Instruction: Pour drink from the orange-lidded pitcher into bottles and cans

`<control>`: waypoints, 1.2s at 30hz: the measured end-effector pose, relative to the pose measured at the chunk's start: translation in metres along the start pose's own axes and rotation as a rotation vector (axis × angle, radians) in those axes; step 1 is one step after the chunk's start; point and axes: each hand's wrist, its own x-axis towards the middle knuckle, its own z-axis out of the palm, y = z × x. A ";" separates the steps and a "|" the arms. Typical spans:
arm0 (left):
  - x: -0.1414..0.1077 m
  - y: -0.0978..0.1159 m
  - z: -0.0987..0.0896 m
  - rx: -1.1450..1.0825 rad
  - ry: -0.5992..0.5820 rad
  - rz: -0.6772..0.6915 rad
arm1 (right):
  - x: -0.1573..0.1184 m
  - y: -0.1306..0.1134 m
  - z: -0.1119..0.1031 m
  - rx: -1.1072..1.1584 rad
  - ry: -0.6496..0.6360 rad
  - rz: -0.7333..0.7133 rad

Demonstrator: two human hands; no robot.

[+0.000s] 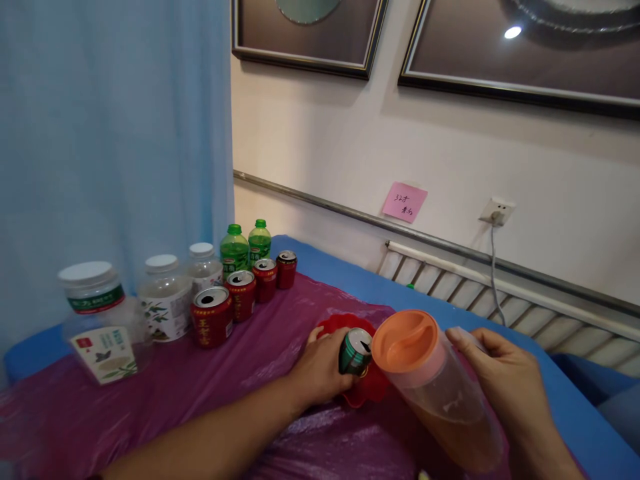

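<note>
My left hand [323, 367] is wrapped round a dark green can [356, 352], tilted to the right over a red scalloped dish [367, 393]. My right hand [500, 373] grips a clear pitcher [450, 407] on its right side; the handle is mostly hidden by the fingers. The pitcher leans left, its orange lid [406, 340] close beside the can's top, and brownish liquid lies in its lower part. Whether anything flows between them I cannot tell.
Several red cans [213, 319] stand in a row at the left, beside clear jars with white lids [167, 300] and two green bottles [235, 250]. Purple plastic sheeting [200, 393] covers the blue table [345, 267]. A radiator [530, 310] and wall lie behind.
</note>
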 end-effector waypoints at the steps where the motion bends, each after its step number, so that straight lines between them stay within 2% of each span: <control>1: 0.000 0.000 0.000 -0.003 0.000 0.001 | 0.000 0.000 0.000 0.000 0.000 0.004; 15: 0.000 -0.003 0.001 0.014 -0.004 -0.002 | -0.002 0.001 -0.001 0.028 -0.012 0.036; 36: 0.000 -0.001 -0.001 0.013 -0.003 -0.001 | -0.002 0.001 -0.002 -0.003 -0.010 0.002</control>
